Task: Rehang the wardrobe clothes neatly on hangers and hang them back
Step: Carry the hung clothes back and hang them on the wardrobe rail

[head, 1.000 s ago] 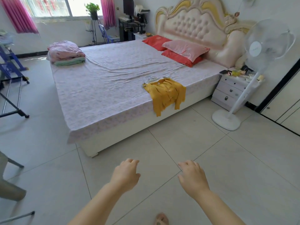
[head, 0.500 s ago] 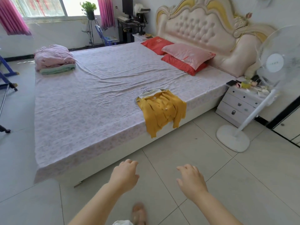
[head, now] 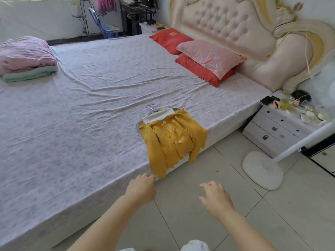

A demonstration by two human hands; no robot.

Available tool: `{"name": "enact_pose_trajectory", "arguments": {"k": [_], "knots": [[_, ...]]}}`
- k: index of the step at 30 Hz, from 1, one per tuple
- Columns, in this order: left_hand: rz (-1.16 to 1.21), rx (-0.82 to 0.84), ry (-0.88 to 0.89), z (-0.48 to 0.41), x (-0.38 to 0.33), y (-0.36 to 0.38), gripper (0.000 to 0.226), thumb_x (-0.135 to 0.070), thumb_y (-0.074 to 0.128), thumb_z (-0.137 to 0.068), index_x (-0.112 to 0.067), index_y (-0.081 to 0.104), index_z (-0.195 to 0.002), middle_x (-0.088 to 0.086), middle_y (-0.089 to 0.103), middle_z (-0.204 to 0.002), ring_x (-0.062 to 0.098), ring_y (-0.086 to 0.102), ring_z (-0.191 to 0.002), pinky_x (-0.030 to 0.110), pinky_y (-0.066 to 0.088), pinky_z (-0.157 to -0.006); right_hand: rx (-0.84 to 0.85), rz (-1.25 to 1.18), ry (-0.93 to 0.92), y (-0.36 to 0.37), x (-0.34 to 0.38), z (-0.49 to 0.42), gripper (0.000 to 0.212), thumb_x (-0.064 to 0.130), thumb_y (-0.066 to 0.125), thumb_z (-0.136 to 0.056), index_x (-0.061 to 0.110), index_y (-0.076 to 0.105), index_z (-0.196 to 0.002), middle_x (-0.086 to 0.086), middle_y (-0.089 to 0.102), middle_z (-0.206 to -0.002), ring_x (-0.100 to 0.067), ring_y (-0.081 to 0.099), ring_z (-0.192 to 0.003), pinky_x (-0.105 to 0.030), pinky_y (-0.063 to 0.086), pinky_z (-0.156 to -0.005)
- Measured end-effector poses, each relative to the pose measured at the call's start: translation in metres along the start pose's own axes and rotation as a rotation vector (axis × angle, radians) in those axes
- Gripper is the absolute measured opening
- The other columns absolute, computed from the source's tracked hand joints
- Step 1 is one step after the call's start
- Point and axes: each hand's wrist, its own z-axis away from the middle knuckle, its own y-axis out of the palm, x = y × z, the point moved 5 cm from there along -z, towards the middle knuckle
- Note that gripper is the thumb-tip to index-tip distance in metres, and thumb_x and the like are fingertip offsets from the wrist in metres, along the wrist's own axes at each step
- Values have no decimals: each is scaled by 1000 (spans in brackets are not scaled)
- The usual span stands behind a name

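Observation:
A yellow knitted cardigan [head: 172,140] with pale buttons and a white collar lies on the near edge of the bed [head: 90,109], its hem and sleeves drooping over the side. A thin wire hanger [head: 151,108] pokes out at its neck. My left hand [head: 141,189] is stretched out with loosely curled fingers, just below the cardigan's hanging sleeve, holding nothing. My right hand [head: 215,198] reaches forward over the floor tiles, fingers relaxed and empty, a little short of the bed's side.
Folded pink and green bedding [head: 25,58] sits at the bed's far left. Red and pink pillows [head: 204,58] lie by the padded headboard. A white bedside drawer unit [head: 279,131] and a white standing fan's base [head: 262,169] stand at the right.
The view has closed in on the bed. Both hands have come forward toward the cardigan, the left one now almost at its hanging sleeve.

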Motion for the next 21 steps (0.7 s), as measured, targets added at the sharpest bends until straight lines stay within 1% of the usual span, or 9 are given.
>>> {"name": "enact_pose_trajectory", "arguments": {"k": [3, 5, 7, 12, 14, 18, 21], "knots": [[41, 17, -30, -48, -5, -16, 41, -26, 47, -91, -16, 43, -130, 6, 45, -131, 24, 45, -118, 35, 43, -94, 30, 7, -13, -14, -12, -56, 45, 34, 47, -93, 26, 39, -137, 1, 43, -134, -20, 36, -127, -30, 32, -100], [59, 35, -56, -81, -7, -24, 40, -27, 46, -91, -16, 42, -129, 7, 45, -128, 25, 46, -115, 36, 44, -90, 35, 11, -42, -25, -20, -99, 46, 33, 48, -93, 26, 40, -137, 0, 43, -134, -20, 37, -126, -31, 32, -100], [62, 42, -104, -113, -10, -34, 39, -28, 46, -92, -14, 42, -128, 8, 47, -125, 26, 48, -112, 37, 46, -87, 48, 17, -82, -36, -28, -141, 46, 32, 49, -93, 25, 40, -137, 0, 44, -135, -20, 37, -126, -31, 31, -101], [148, 48, -237, -178, -22, -64, 40, -29, 45, -92, -14, 41, -129, 6, 46, -125, 24, 50, -109, 37, 48, -86, 105, 80, -191, -77, -46, -239, 45, 31, 48, -92, 23, 41, -136, -2, 45, -132, -22, 38, -124, -32, 30, -101], [172, 41, -277, -200, -24, -75, 40, -27, 44, -92, -16, 41, -130, 5, 45, -127, 24, 51, -109, 36, 49, -84, 110, 100, -232, -96, -46, -274, 44, 29, 48, -92, 23, 43, -135, -2, 45, -131, -23, 38, -123, -33, 30, -102], [198, 34, -337, -234, -17, -97, 43, -30, 46, -92, -16, 39, -133, 5, 43, -132, 24, 49, -114, 34, 47, -86, 139, 150, -306, -119, -30, -330, 45, 31, 49, -92, 24, 42, -136, -3, 44, -133, -23, 38, -125, -35, 31, -102], [203, 39, -376, -261, -4, -110, 40, -31, 46, -92, -16, 41, -129, 5, 45, -129, 23, 50, -110, 32, 46, -81, 159, 159, -353, -125, -14, -366, 46, 32, 49, -92, 24, 41, -136, -2, 43, -134, -22, 37, -126, -35, 30, -103]]}}
